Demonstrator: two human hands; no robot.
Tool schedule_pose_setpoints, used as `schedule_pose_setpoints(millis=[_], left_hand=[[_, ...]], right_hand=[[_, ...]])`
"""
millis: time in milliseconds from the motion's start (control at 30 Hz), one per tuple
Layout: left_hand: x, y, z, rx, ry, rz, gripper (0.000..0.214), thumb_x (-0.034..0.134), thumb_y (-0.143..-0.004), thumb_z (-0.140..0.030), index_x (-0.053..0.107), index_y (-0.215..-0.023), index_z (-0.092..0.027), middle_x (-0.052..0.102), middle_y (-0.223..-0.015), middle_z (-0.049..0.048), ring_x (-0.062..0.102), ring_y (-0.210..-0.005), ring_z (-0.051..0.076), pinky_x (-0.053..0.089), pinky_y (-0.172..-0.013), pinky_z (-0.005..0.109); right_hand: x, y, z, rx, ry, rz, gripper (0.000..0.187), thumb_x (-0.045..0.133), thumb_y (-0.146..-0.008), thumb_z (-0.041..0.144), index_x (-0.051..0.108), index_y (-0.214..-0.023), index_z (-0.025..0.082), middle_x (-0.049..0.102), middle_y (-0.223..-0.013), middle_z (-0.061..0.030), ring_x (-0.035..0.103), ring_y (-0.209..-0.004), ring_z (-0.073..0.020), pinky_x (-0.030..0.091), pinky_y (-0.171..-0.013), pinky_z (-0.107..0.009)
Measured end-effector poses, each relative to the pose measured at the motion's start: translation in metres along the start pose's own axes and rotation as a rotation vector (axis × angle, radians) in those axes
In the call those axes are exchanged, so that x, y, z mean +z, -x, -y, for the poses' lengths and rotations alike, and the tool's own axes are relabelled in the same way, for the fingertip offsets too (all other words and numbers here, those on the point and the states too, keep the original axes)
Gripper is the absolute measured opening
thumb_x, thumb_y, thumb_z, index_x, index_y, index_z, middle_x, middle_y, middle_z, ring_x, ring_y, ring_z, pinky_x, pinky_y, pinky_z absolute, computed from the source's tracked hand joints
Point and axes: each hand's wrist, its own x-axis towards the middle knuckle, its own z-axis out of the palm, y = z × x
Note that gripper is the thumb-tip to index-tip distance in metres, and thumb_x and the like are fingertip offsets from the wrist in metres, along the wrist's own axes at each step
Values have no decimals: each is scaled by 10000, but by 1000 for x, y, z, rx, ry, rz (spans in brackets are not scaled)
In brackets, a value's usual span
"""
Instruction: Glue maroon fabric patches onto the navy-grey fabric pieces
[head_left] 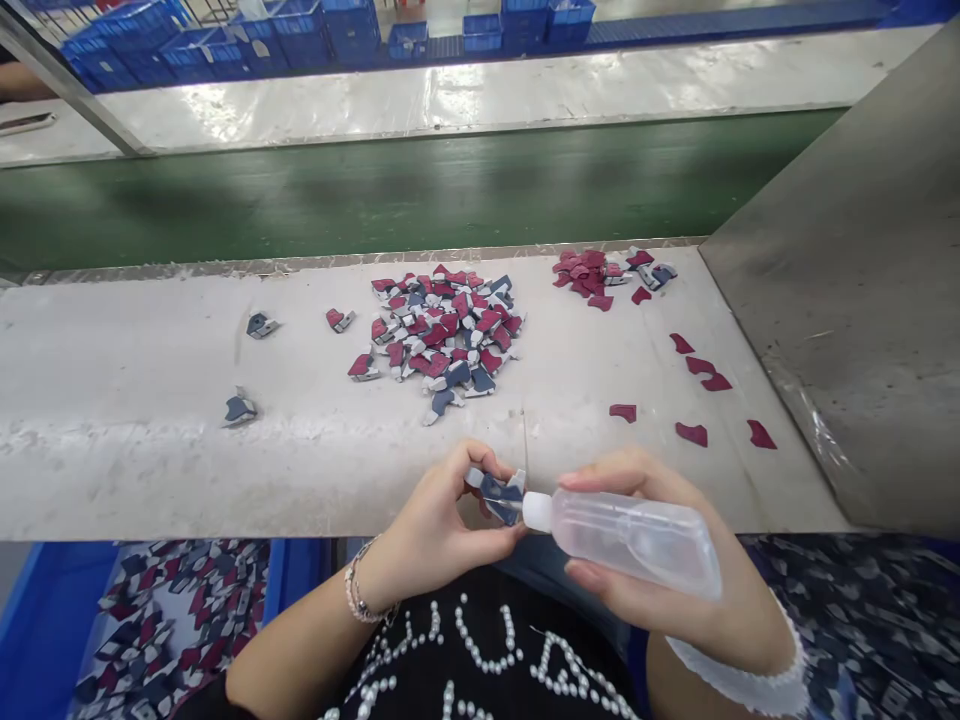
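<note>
My left hand (435,530) pinches a small blue-and-grey cut piece (499,492) just above the near edge of the white worktable (150,440). My right hand (667,570) is wrapped round a clear plastic squeeze bottle (630,535), lying sideways with its white tip (535,511) touching the piece. A heap of red, blue and grey cut pieces (442,335) lies on the table beyond my hands. A smaller red heap (589,272) sits further right.
Single red pieces (694,400) are scattered to the right, and stray blue pieces (240,408) to the left. A green conveyor belt (375,190) runs behind the table. A grey metal panel (862,300) rises at right. Blue bin (45,620) with patterned pieces below left; blue crates (322,35) beyond.
</note>
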Motion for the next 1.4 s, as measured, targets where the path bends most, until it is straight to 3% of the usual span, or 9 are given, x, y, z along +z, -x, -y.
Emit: schedule_pose_setpoints(millis=[133,267,433,700,933,1400], left_hand=[[3,0,-4,2,-27,14,358,741,-772,-224,458,-992,-210,591,-1031,42,623,-824,135,523,-690,253],[3,0,-8,-3,-76,39,373,758,-760,-235,465,-990,-208,605,-1073,65,633,-873,158,525,-686,255],[3,2,-13,18,-168,53,357,749,-759,-225,473,-985,-210,628,-1071,74,635,-933,186,530,-700,264],[4,2,-14,65,-173,72,338,718,-769,-176,467,-992,-217,628,-1044,59,632,-927,176,526,-702,262],[5,0,-12,69,-131,71,359,751,-763,-207,458,-971,-216,630,-1043,57,624,-904,162,516,-698,251],[3,-1,-15,49,-123,75,357,749,-762,-182,450,-953,-220,639,-1057,60,617,-920,168,500,-712,258]], right_hand=[[9,3,6,-70,206,-122,260,755,-751,243,570,-930,285,625,-666,77,573,-477,-94,452,-419,-182],[14,3,14,-126,365,-127,234,732,-767,266,508,-833,262,600,-643,79,588,-495,-104,464,-445,-206],[16,2,17,-136,382,-89,217,723,-798,270,511,-842,261,567,-662,84,561,-502,-83,459,-467,-201],[17,2,17,-153,407,-140,203,701,-812,270,499,-829,272,547,-651,101,561,-489,-62,446,-460,-190],[18,5,16,-180,448,-115,223,702,-802,306,482,-804,274,596,-679,80,629,-561,-115,485,-493,-244],[18,2,19,-172,448,-106,201,700,-803,294,505,-823,252,641,-721,66,620,-549,-93,475,-508,-218]])
